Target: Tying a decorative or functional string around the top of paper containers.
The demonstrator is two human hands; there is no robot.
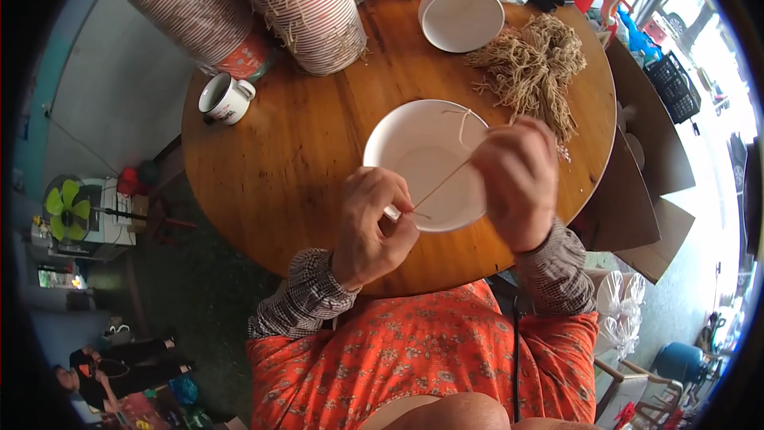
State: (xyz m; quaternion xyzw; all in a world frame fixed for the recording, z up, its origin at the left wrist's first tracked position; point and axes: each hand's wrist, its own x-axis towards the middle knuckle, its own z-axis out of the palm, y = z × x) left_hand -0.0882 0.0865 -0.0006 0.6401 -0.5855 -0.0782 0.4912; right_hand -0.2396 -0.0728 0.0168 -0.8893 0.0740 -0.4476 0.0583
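Observation:
My left hand is closed, with thumb and forefinger pinching one end of a thin tan strand. The strand runs taut up to my right hand, which is curled round its other end and slightly smeared by motion. Both hands are over the near rim of a round white bowl. A loose piece of pale strand hangs at the bowl's far right side, near my right hand. Beyond that hand lies a tangled heap of similar tan strands.
Everything rests on a round wooden table. Stacked orange paper tubs, a white mug and a tilted white tub stand toward the back. Cardboard boxes are at the right. A person is at the far lower left.

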